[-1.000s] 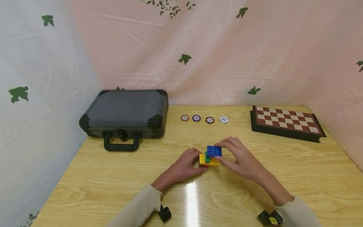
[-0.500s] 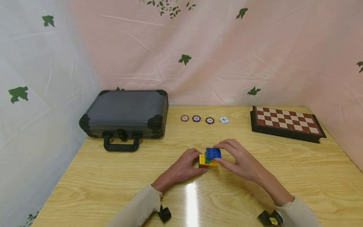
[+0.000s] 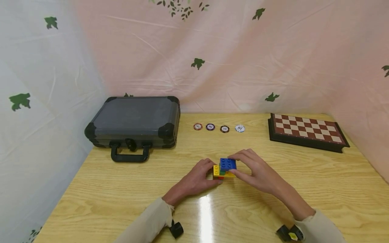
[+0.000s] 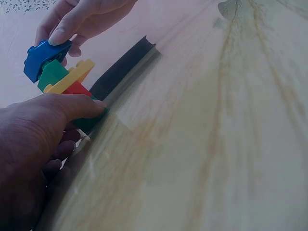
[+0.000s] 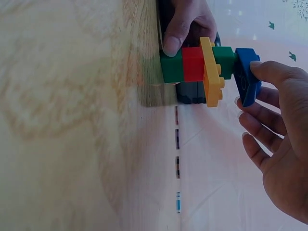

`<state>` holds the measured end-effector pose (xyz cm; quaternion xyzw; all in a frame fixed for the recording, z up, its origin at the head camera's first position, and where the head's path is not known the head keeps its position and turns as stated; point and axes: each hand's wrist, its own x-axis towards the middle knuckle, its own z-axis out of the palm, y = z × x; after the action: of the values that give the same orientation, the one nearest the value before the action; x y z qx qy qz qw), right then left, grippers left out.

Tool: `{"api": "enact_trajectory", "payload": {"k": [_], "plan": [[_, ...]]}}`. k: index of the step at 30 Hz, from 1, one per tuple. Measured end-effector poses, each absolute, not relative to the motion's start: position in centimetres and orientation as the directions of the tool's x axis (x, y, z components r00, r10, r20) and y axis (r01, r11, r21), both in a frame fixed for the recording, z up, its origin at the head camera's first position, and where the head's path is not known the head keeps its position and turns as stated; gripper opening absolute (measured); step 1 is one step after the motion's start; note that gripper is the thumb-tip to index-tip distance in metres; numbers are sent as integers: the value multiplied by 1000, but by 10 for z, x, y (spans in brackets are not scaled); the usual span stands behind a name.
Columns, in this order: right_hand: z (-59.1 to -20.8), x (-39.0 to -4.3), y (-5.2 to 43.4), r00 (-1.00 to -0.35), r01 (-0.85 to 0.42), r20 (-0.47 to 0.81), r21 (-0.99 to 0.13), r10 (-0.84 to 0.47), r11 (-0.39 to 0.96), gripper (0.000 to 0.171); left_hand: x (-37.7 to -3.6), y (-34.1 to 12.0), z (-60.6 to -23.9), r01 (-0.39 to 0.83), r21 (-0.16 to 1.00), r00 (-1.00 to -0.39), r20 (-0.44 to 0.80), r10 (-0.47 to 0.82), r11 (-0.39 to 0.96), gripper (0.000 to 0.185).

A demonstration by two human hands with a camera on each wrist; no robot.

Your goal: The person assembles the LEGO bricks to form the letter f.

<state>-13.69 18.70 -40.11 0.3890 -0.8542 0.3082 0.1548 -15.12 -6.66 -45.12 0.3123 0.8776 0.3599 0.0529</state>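
Observation:
A stack of toy building bricks stands on the wooden table between both hands. From the table up, the right wrist view shows a lower green brick [image 5: 172, 70], a red brick [image 5: 192, 63], a thin wide yellow brick [image 5: 211, 77] and an upper green brick [image 5: 223, 57]. My left hand [image 3: 196, 178] grips the stack's base, its thumb against the lower green brick. My right hand [image 3: 256, 172] pinches a blue brick [image 3: 227, 164] with sloped sides between thumb and fingers. It sits tilted at the upper green brick's studs; whether it is pressed on, I cannot tell.
A grey hard case [image 3: 135, 116] with a black handle lies at the back left. Several poker chips [image 3: 225, 129] form a row at the table's back. On the right lies a folded checkered game board [image 3: 307, 131]. A patterned cloth [image 3: 228, 47] hangs behind.
My right hand has moved the blue brick slightly left and down onto the upper green brick, covering more of it. The left hand has stayed still on the stack.

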Motion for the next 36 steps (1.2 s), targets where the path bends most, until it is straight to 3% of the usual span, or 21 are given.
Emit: {"api": "enact_trajectory", "payload": {"k": [36], "plan": [[-402, -137, 186, -634, -772, 515, -378, -577, 511, 37, -151, -66, -449, 491, 675, -806, 114, 581, 550, 43]]}}
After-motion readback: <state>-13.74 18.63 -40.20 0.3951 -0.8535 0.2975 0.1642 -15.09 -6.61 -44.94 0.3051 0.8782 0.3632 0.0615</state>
